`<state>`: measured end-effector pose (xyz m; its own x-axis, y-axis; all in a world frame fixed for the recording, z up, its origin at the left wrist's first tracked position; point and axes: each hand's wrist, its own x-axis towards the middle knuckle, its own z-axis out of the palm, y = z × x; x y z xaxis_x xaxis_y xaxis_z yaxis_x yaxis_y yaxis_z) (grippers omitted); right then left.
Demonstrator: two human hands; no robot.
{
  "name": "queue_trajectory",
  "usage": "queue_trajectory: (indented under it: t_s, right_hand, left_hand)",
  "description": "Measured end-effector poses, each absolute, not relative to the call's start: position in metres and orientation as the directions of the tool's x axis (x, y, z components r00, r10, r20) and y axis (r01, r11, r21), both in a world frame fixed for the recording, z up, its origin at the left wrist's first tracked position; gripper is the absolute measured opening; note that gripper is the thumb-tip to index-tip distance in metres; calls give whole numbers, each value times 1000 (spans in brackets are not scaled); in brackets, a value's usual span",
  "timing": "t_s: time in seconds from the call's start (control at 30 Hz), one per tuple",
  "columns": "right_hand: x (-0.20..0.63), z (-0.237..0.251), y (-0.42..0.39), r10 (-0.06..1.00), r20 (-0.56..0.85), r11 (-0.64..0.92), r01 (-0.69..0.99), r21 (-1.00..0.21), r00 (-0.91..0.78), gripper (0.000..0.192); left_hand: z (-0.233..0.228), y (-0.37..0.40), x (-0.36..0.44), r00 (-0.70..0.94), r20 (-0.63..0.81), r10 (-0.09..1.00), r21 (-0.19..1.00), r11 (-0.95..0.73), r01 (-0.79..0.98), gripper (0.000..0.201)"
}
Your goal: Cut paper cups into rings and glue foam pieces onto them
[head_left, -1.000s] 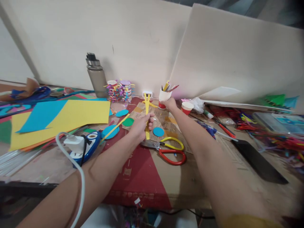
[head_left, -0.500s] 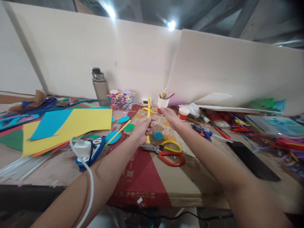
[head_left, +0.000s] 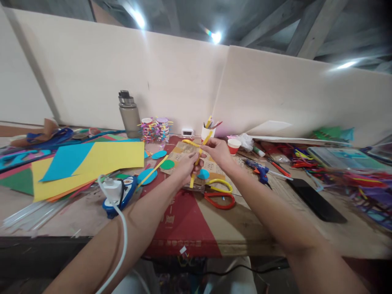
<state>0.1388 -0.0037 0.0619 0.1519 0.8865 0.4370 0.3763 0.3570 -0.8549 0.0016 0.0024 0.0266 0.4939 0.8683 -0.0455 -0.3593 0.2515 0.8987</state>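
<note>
My left hand (head_left: 188, 167) is closed round a narrow yellow paper strip (head_left: 192, 180), whose lower end sticks out below the fingers. Higher up, the fingertips of my right hand (head_left: 219, 152) pinch the same strip, which leans to the right. Beneath the hands lies a pair of scissors (head_left: 219, 200) with one red and one yellow handle loop; its blades are partly covered. A blue paper disc (head_left: 203, 174) lies beside my left hand, with a green disc (head_left: 167, 164) farther left. Behind the hands, a curved yellow strip (head_left: 190, 142) rests on printed cardboard.
A grey bottle (head_left: 130, 118) and two decorated paper cups (head_left: 162, 130) stand at the back. Yellow sheets (head_left: 119, 154) and a power strip (head_left: 131, 190) with a white cord lie left. To the right are a red-and-white cup (head_left: 233, 147), a blue glue gun (head_left: 260, 173) and a black phone (head_left: 315, 200).
My right hand has moved left and down from near the pen cup and taken hold of the strip's upper part. The strip, upright before, now slants to the right.
</note>
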Motion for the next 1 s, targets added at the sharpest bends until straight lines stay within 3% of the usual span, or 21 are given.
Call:
queue_trajectory:
  t_s: [0.2, 0.33, 0.57, 0.7, 0.87, 1.0]
  right_hand:
    - [133, 50, -20, 752, 638, 465, 552, -693, 167, 12]
    - [133, 41, -25, 691, 723, 562, 614, -555, 21, 8]
    - [139, 27, -23, 613, 767, 623, 714, -321, -190, 17]
    - [141, 23, -21, 569, 784, 636, 737, -229, -247, 17]
    - [140, 21, -23, 541, 799, 643, 742, -190, -264, 17]
    - [138, 23, -25, 540, 786, 664, 727, -178, -301, 17]
  left_hand:
    - [26, 2, 2, 444, -10, 896, 884, 216, -415, 16]
    - [30, 3, 1, 461, -46, 886, 820, 297, -489, 17]
    - [33, 2, 4, 338, -191, 922, 807, 344, -481, 13]
    - [35, 1, 5, 365, -220, 905, 758, 394, -519, 16]
    - [41, 1, 3, 486, -238, 841, 668, 505, -547, 31]
    - [42, 0, 2, 477, -199, 856, 678, 472, -563, 18]
